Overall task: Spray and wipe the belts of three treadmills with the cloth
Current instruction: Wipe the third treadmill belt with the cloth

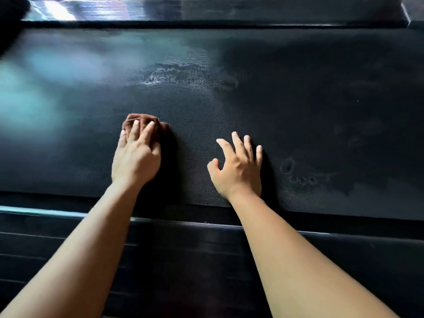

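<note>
— Where are we holding the cloth [146, 121]?

— We are holding it under our left hand [135, 157], bunched into a brown wad. It is lying on the belt [298, 99], left of the middle and on the half nearer to us. Our fingers [149, 128] are lying over the top of the wad, our thumb is sitting against its left side, and we are pressing it down onto the dark, textured surface.

— And what are we doing with our right hand [236, 171]?

— We are carrying nothing in it. The fingers are spreading apart and relaxing, and the thumb is standing out to the left. The hand is hovering at the belt just to the right of the cloth, with a gap between the two hands. We are not able to tell whether the fingertips are touching the belt or floating just above it.

— What are we seeing on the belt itself?

— A pale, streaky smear [174, 74] is showing beyond the cloth, toward the far edge, and fainter marks [298, 175] are showing to the right of our right hand. Light is glaring off the left part of the belt.

— And around it?

— Both our forearms are reaching across the near side rail [344, 260], which is running along the bottom. The far side rail [206, 10] is running along the top, shining at its left end.
</note>
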Action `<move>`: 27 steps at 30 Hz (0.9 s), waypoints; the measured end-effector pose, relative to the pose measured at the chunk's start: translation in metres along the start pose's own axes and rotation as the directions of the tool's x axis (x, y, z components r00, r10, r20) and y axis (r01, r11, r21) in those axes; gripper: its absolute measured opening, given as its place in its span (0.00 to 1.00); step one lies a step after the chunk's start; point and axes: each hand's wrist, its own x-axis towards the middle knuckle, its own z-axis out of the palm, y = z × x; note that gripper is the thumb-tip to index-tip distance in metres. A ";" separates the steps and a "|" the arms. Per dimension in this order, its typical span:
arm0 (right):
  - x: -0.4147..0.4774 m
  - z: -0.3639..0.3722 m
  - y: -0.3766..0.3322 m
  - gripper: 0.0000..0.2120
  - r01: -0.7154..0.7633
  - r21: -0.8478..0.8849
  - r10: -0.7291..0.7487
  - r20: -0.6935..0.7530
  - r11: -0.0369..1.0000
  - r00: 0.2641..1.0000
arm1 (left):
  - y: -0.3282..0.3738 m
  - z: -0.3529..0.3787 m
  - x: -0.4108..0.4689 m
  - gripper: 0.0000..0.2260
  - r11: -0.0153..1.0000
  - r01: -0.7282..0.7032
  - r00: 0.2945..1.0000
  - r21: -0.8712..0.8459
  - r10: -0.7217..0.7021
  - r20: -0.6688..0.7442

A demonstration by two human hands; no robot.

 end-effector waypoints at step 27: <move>-0.007 -0.083 0.151 0.29 -0.080 -0.282 0.075 -0.027 0.956 0.997 | 0.055 0.018 -0.060 0.30 0.989 -0.146 0.981 0.035 0.141 0.132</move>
